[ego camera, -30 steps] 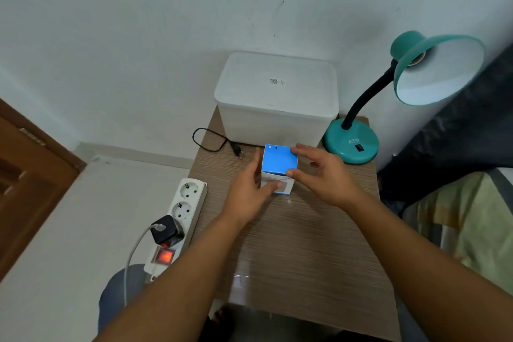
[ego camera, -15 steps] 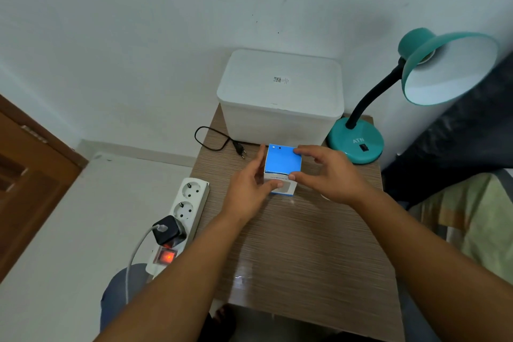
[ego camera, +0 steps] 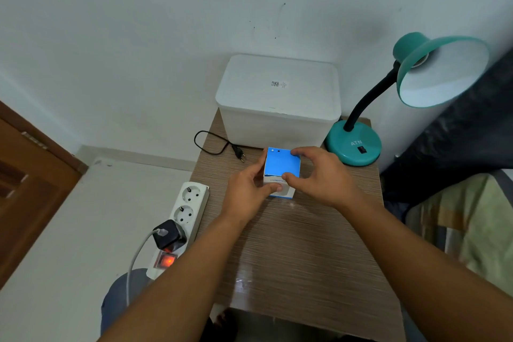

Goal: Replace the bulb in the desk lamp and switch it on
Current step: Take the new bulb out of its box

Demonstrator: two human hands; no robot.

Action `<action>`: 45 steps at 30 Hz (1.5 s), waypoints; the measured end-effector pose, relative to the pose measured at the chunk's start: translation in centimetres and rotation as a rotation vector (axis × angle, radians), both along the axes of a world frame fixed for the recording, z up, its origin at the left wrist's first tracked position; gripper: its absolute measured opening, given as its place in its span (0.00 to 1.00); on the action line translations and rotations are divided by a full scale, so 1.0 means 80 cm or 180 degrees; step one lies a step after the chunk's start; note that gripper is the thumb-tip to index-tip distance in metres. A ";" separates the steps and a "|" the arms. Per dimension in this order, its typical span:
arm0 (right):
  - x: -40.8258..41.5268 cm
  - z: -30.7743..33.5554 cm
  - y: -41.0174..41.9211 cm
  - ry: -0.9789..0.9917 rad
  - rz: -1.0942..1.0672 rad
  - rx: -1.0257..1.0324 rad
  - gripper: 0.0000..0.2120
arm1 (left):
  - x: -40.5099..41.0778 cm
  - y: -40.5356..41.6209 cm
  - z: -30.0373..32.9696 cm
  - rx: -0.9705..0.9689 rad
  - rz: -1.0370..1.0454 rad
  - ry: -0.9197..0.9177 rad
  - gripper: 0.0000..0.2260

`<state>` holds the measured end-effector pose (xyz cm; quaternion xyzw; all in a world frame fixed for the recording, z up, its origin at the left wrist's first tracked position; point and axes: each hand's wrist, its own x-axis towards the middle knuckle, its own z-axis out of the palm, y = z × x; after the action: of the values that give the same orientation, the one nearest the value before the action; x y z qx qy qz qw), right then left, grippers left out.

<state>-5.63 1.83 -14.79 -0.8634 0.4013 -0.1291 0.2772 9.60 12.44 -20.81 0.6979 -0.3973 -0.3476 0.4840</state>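
A small blue-topped white box [ego camera: 281, 165] stands on the wooden side table [ego camera: 305, 253]. My left hand [ego camera: 247, 191] holds its left side with the thumb on the front. My right hand [ego camera: 322, 175] pinches its top flap, fingers on the far edge and thumb on the near edge. A teal desk lamp [ego camera: 354, 144] stands at the back right, its shade [ego camera: 444, 72] tilted toward me. No bulb shows inside the shade. The lamp's black plug and cable [ego camera: 238, 151] lie loose on the table.
A white lidded plastic container [ego camera: 279, 100] sits at the back against the wall. A white power strip [ego camera: 180, 219] with a lit red switch and a black charger lies off the table's left edge. A bed is on the right, a wooden door on the left.
Both hands have stayed on the box. My right thumb has shifted onto the front edge of the blue top flap, which now looks slightly raised.
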 end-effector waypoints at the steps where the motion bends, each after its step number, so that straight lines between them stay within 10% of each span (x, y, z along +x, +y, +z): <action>1: 0.000 0.001 0.001 0.0044 0.0020 -0.0040 0.29 | 0.000 0.000 0.000 -0.0005 -0.0006 -0.0010 0.33; 45: -0.007 -0.019 0.007 -0.0917 -0.0715 0.0719 0.29 | 0.009 -0.006 0.024 0.0292 -0.0685 -0.1713 0.55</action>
<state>-6.15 2.41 -16.30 -0.7493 0.4631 -0.2355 0.4106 10.35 11.93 -18.86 0.7400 -0.5669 -0.2170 0.2896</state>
